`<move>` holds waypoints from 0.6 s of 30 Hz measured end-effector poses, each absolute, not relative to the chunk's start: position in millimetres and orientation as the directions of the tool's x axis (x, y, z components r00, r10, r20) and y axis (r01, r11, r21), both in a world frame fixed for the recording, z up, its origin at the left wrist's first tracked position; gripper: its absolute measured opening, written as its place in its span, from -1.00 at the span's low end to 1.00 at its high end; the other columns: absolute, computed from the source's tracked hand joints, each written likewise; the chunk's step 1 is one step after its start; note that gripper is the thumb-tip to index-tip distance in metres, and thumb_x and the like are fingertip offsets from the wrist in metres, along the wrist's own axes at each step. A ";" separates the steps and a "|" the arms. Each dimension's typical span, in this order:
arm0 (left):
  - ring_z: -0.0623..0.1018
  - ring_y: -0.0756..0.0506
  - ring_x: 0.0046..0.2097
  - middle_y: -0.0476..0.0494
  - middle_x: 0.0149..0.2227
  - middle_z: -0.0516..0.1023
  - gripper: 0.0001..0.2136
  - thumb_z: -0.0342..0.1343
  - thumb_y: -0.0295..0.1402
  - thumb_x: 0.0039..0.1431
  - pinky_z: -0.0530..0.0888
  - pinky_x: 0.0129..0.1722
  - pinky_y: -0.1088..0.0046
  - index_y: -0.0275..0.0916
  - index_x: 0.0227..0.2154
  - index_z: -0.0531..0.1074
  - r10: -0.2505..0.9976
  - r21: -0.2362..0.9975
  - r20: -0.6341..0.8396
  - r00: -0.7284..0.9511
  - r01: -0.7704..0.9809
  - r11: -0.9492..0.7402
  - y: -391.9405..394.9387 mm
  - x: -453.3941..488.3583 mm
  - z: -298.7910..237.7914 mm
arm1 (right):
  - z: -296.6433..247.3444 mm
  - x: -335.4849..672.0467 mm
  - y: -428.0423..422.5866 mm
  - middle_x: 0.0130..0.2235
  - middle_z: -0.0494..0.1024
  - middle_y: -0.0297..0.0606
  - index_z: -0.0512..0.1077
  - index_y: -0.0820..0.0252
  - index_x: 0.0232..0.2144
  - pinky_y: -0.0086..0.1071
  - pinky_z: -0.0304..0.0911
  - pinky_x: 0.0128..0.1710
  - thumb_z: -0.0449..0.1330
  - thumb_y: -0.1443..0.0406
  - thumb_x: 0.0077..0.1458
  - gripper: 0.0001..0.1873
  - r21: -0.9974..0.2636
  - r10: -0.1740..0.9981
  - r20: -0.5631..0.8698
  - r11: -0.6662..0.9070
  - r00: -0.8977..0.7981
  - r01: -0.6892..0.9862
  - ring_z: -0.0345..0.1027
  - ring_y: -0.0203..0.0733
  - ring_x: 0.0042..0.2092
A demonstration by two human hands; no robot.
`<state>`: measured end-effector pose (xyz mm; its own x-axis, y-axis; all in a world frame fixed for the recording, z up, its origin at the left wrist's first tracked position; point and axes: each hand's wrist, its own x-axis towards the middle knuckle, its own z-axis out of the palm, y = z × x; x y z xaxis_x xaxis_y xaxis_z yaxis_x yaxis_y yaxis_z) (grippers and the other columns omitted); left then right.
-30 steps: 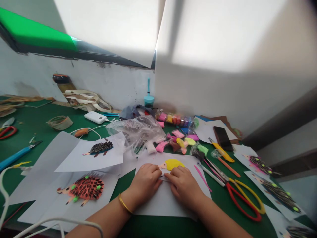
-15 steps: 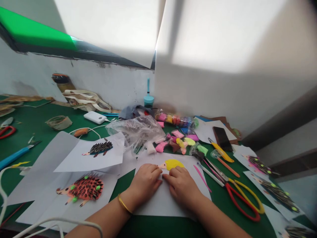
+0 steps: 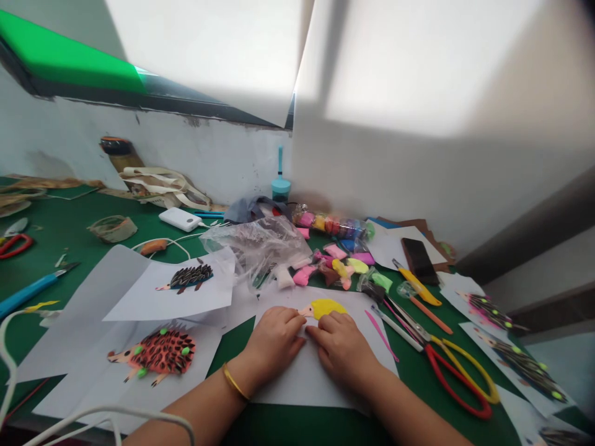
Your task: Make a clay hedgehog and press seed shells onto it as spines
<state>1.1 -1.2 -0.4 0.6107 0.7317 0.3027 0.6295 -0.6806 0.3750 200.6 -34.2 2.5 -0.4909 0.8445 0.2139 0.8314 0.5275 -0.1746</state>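
Hands were both down on the white sheet (image 3: 316, 378), which lay on the green table (image 3: 69, 232) nearest the viewer. The left hand (image 3: 274, 341) and the right hand (image 3: 341, 347) met fingertip to fingertip at the near edge of the yellow clay hedgehog (image 3: 325, 308). Fingers on both hands were curled and drawn together, pressing on the sheet just below the yellow figure; whether they pinched anything between them could not be told. A gold bangle (image 3: 233, 382) sat on the left wrist.

The yellow clay hedgehog lay flat on the sheet's far part, snout pointing left, touching or just beyond the fingertips.

Left of the sheet lay a red spotted hedgehog (image 3: 158, 353) on its own paper. Right of the sheet lay a pink stick (image 3: 381, 334) and red-and-yellow scissors (image 3: 460, 378). Beyond the sheet were packets of coloured clay (image 3: 339, 263) and a crumpled plastic bag (image 3: 260, 244).
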 end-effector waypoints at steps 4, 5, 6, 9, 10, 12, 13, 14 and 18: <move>0.48 -0.19 -0.08 -0.15 -0.13 0.53 -0.78 0.20 -0.45 0.08 0.42 -0.06 0.17 -0.19 -0.18 0.46 0.729 0.379 0.299 0.616 0.624 -0.683 -1.9 0.5 1.0 | 5.0 202.3 -34.9 -0.31 0.44 -0.26 0.49 0.11 -0.23 -0.27 -0.01 -0.18 0.16 0.39 0.08 -0.81 -0.194 0.846 0.227 0.525 -0.483 0.829 0.16 -0.14 -0.21; 0.48 -0.19 -0.08 -0.14 -0.13 0.53 -0.80 0.20 -0.45 0.08 0.42 -0.06 0.17 -0.19 -0.20 0.46 0.728 0.376 0.293 0.620 0.625 -0.684 -2.0 0.3 1.4 | 5.6 202.9 -35.1 -0.31 0.44 -0.26 0.49 0.11 -0.23 -0.27 -0.01 -0.18 0.16 0.39 0.08 -0.81 -0.200 0.846 0.229 0.525 -0.481 0.827 0.17 -0.14 -0.21; 0.48 -0.19 -0.09 -0.14 -0.14 0.53 -0.83 0.20 -0.44 0.09 0.41 -0.07 0.18 -0.19 -0.22 0.46 0.725 0.372 0.287 0.626 0.625 -0.686 -2.1 0.0 1.6 | 6.1 203.4 -35.2 -0.30 0.45 -0.26 0.49 0.12 -0.23 -0.27 0.00 -0.18 0.16 0.40 0.08 -0.81 -0.205 0.847 0.231 0.524 -0.479 0.827 0.17 -0.14 -0.21; 0.48 -0.18 -0.09 -0.12 -0.16 0.52 -0.89 0.19 -0.44 0.10 0.40 -0.08 0.20 -0.18 -0.28 0.46 0.715 0.356 0.284 0.639 0.622 -0.698 -2.0 -0.4 1.5 | 7.1 205.2 -35.5 -0.30 0.46 -0.26 0.50 0.11 -0.20 -0.27 0.00 -0.17 0.17 0.40 0.09 -0.78 -0.216 0.853 0.232 0.513 -0.467 0.831 0.18 -0.13 -0.19; 0.48 -0.18 -0.09 -0.12 -0.16 0.52 -0.89 0.19 -0.44 0.10 0.40 -0.08 0.20 -0.18 -0.29 0.46 0.712 0.352 0.285 0.642 0.621 -0.700 -1.8 -0.5 1.3 | 7.2 205.9 -35.6 -0.29 0.46 -0.25 0.50 0.11 -0.18 -0.27 0.00 -0.16 0.17 0.39 0.09 -0.76 -0.217 0.856 0.231 0.509 -0.463 0.833 0.18 -0.13 -0.19; 0.47 -0.17 -0.09 -0.12 -0.16 0.52 -0.90 0.19 -0.43 0.11 0.39 -0.08 0.21 -0.18 -0.28 0.47 0.710 0.348 0.287 0.643 0.621 -0.703 -1.5 -0.6 0.7 | 7.0 207.0 -35.5 -0.27 0.47 -0.25 0.50 0.10 -0.15 -0.26 0.00 -0.16 0.18 0.39 0.09 -0.74 -0.216 0.859 0.230 0.503 -0.457 0.837 0.19 -0.12 -0.18; 0.47 -0.17 -0.09 -0.12 -0.16 0.52 -0.90 0.19 -0.43 0.11 0.39 -0.08 0.21 -0.18 -0.28 0.47 0.709 0.346 0.288 0.643 0.621 -0.703 -1.4 -0.6 0.5 | 6.7 207.4 -35.4 -0.27 0.47 -0.25 0.50 0.10 -0.14 -0.26 0.00 -0.16 0.18 0.39 0.09 -0.73 -0.214 0.861 0.227 0.501 -0.456 0.839 0.19 -0.12 -0.18; 0.47 -0.17 -0.09 -0.13 -0.16 0.52 -0.89 0.18 -0.43 0.11 0.39 -0.08 0.21 -0.18 -0.27 0.47 0.708 0.344 0.291 0.644 0.620 -0.705 -1.3 -0.6 0.3 | 6.3 207.6 -35.3 -0.27 0.47 -0.25 0.50 0.10 -0.13 -0.25 0.00 -0.16 0.18 0.39 0.09 -0.72 -0.212 0.862 0.223 0.499 -0.456 0.840 0.19 -0.12 -0.18; 0.46 -0.15 -0.12 -0.12 -0.19 0.51 -0.89 0.15 -0.43 0.15 0.39 -0.11 0.23 -0.16 -0.25 0.49 0.687 0.322 0.319 0.653 0.607 -0.727 -1.5 0.0 0.6 | 4.0 207.0 -34.4 -0.27 0.47 -0.25 0.49 0.10 -0.11 -0.26 0.01 -0.16 0.18 0.39 0.08 -0.70 -0.192 0.865 0.213 0.494 -0.455 0.848 0.19 -0.13 -0.18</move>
